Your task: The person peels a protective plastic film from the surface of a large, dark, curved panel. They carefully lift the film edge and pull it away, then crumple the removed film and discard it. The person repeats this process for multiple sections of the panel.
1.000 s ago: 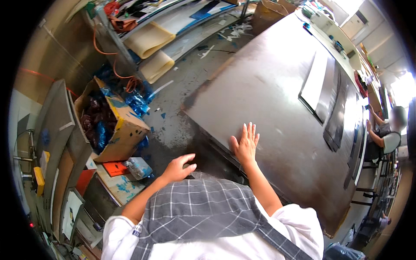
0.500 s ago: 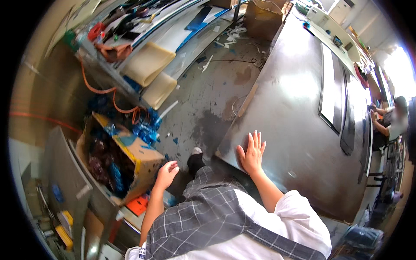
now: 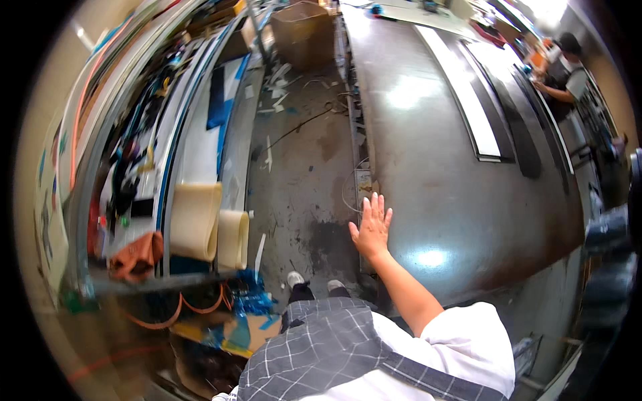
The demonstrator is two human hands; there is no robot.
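Observation:
My right hand (image 3: 372,230) is at the near left corner of a large dark worktable (image 3: 455,220), palm down with its fingers spread. Nothing is in it; whether the palm presses on the surface or hovers just over it, I cannot tell. My left hand is out of the picture. Long white strips (image 3: 466,100) and dark strips (image 3: 513,123) lie lengthwise on the table's right half, beyond my hand's reach.
Left of the aisle, a rack (image 3: 194,154) carries sheets, two cream rolled pieces (image 3: 195,220) and an orange cloth (image 3: 137,256). A cardboard box (image 3: 247,332) stands near my feet. Scraps litter the floor (image 3: 294,174). A large carton (image 3: 302,37) stands far ahead. Another person (image 3: 565,77) works at far right.
The view has swung to the right, bringing the aisle straight ahead. My left hand has left the picture. The right hand stays spread at the table's corner.

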